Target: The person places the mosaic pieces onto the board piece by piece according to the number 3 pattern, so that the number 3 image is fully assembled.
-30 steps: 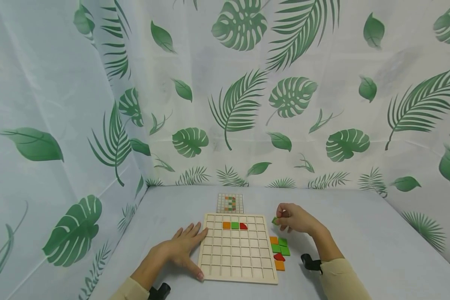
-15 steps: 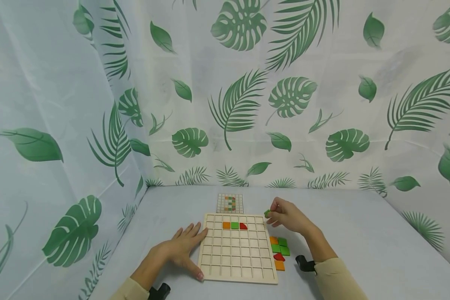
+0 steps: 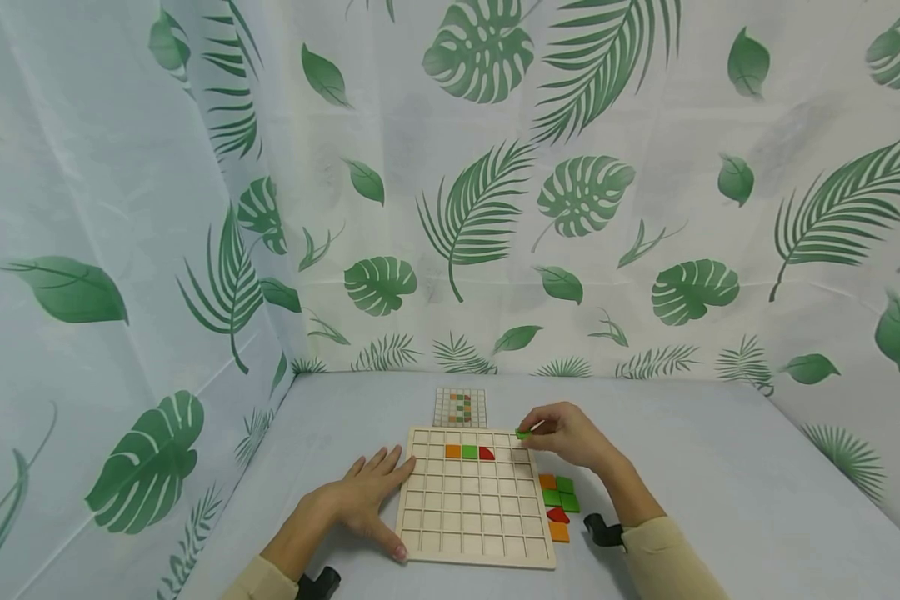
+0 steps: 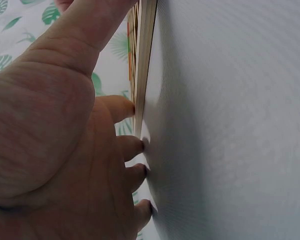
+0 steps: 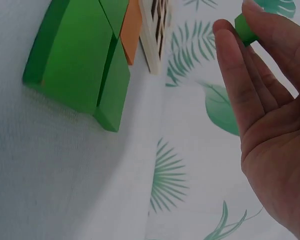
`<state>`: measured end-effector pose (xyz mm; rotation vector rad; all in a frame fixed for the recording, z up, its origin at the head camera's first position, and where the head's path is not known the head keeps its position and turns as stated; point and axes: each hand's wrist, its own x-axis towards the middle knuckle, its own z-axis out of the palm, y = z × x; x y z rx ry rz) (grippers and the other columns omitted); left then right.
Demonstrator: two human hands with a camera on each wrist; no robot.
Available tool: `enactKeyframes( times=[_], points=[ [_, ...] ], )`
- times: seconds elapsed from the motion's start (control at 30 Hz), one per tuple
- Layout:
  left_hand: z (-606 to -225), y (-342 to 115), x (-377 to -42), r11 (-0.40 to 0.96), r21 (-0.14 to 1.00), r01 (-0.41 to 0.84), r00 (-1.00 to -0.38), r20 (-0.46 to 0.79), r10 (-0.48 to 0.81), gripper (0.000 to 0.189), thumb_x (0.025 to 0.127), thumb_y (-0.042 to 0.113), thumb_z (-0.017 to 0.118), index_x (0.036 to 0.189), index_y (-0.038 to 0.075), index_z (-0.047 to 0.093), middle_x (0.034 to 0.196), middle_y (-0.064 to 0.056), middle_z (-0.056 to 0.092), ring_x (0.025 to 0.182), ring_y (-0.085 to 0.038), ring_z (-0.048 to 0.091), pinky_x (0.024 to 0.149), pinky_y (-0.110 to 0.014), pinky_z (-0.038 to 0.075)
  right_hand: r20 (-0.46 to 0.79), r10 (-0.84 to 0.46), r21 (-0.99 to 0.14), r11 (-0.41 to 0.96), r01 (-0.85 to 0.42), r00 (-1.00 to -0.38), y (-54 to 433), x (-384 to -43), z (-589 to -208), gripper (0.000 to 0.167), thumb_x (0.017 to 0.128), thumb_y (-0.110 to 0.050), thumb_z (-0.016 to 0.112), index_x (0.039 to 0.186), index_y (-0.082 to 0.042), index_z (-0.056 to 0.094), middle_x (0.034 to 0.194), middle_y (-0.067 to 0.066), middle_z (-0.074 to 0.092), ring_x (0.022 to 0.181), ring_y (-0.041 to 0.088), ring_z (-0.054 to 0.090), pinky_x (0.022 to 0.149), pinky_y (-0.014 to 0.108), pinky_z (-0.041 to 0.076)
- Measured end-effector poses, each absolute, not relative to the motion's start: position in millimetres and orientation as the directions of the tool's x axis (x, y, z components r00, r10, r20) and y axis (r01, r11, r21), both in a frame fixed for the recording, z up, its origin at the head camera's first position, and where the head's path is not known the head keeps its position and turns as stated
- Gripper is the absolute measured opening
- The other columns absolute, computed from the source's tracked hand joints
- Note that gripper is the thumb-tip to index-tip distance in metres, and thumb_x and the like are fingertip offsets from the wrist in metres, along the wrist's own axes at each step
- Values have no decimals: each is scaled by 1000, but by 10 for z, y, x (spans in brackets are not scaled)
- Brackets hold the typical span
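Observation:
A pale wooden grid board (image 3: 461, 504) lies on the table. One row near its far edge holds an orange square tile (image 3: 453, 451), a green square tile (image 3: 469, 452) and a red tile with one rounded corner (image 3: 487, 452). My right hand (image 3: 566, 433) pinches a small green tile (image 5: 245, 30) between thumb and fingers, over the board's far right corner. With fingers spread, my left hand (image 3: 363, 500) rests at the board's left edge; in the left wrist view its fingertips (image 4: 142, 210) touch the table and the board's side.
Just beyond the board lies a small printed grid card (image 3: 461, 407) with a coloured pattern. Right of the board sit several loose tiles: green ones (image 3: 570, 502), orange ones (image 3: 559, 532) and a red one (image 3: 558, 515). A leaf-printed curtain (image 3: 495, 250) stands behind the table.
My right hand has moved left with the green tile, from beside the board to over its far right corner. The left hand and the board have stayed in place.

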<state>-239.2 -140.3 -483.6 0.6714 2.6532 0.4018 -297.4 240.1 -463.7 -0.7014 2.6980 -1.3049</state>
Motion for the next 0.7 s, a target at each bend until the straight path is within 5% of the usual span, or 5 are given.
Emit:
enactKeyframes(
  times=[0.2, 0.43, 0.7],
  points=[
    [-4842, -1415, -2400, 843, 360, 400, -814, -284, 507, 138, 59, 75, 88, 168, 19, 22, 176, -15, 10, 163, -38, 7, 131, -62, 7, 211, -411, -720, 548, -425, -887, 2315, -2990, -4640, 16, 90, -16, 82, 105, -11, 81, 99, 2, 79, 84, 16, 69, 72, 25, 58],
    [-4866, -1423, -2406, 839, 366, 402, -811, -283, 511, 139, 59, 77, 87, 168, 20, 21, 176, -14, 9, 163, -38, 6, 131, -62, 7, 213, -440, -712, 542, -447, -873, 2169, -2994, -4667, 18, 96, -9, 74, 112, -6, 80, 115, 7, 78, 102, 21, 74, 82, 27, 63],
    [-4858, -1420, -2404, 838, 370, 400, -811, -284, 512, 138, 60, 76, 87, 168, 20, 21, 176, -14, 9, 163, -38, 7, 131, -62, 7, 215, -436, -705, 550, -448, -874, 2053, -2974, -4686, 14, 92, -10, 79, 106, -10, 81, 106, 1, 79, 97, 16, 72, 80, 25, 61]
  ],
)
